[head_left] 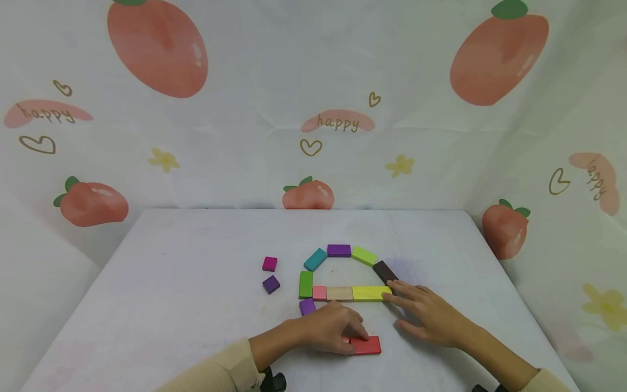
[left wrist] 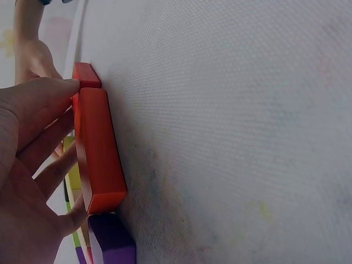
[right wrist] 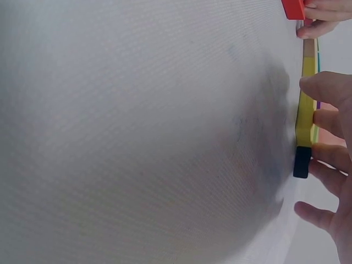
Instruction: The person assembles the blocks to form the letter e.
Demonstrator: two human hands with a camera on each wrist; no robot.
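Observation:
My left hand (head_left: 333, 329) pinches a red block (head_left: 367, 345) near the table's front, thumb on its near side and a finger on its far side. In the left wrist view an orange-red block (left wrist: 102, 148) lies end to end with that red block, and a purple block (left wrist: 113, 239) follows it. My right hand (head_left: 431, 316) rests with fingers spread at the right end of a yellow block (head_left: 369, 294) and beside a black block (head_left: 385, 272). Left of the yellow block, in one row, lie a plain wooden block (head_left: 339, 294) and a pink block (head_left: 319, 293).
An arch of blocks runs above the row: green (head_left: 306, 285), teal (head_left: 315, 259), purple (head_left: 339, 250) and lime (head_left: 364, 256). Apart on the left lie a magenta block (head_left: 270, 263) and a dark purple block (head_left: 271, 284). A printed cloth (head_left: 235, 147) hangs behind the white table (head_left: 196, 283).

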